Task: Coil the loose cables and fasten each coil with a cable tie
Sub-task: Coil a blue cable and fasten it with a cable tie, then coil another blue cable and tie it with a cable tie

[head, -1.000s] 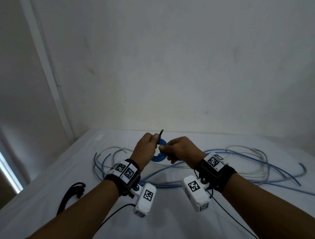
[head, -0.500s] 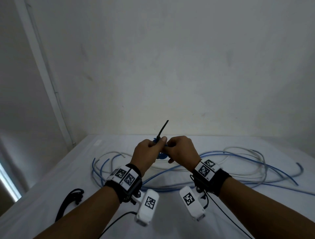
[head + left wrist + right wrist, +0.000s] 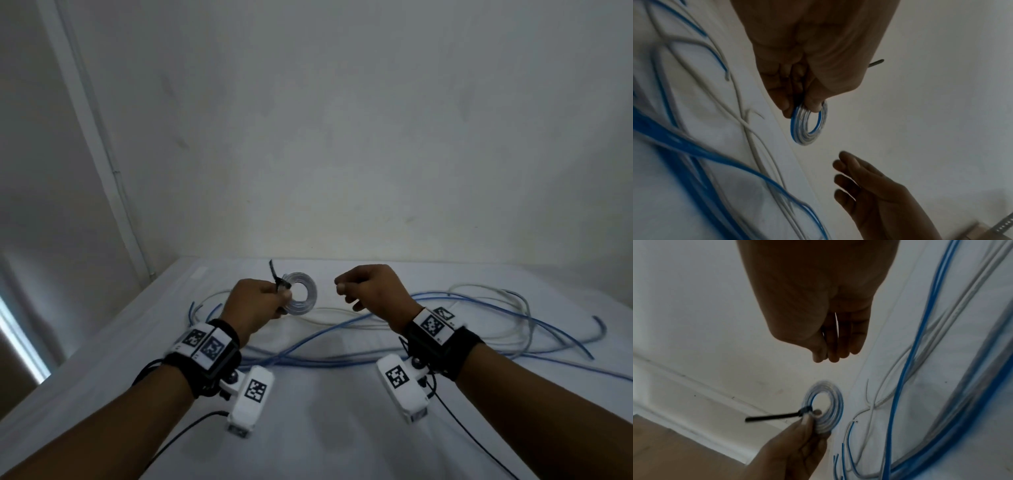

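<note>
The left hand (image 3: 255, 301) pinches the small blue-and-white coil (image 3: 301, 296), held above the table (image 3: 325, 428) at 11 o'clock in the head view. A black cable tie (image 3: 278, 279) circles the coil, tail up. The right hand (image 3: 373, 291), loosely curled, holds nothing. Judgement: this coil is fastened. Next: set it down and gather the loose cables (image 3: 479, 308) at 3 o'clock.

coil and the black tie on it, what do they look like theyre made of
Coil: looks like thin plastic-jacketed wire, blue and whitish turns with a slight sheen; it holds a tight round shape in the left hand. Cable tie: seemingly matte black plastic, probably nylon; its free tail juts out straight and stiff from the coil.
</note>
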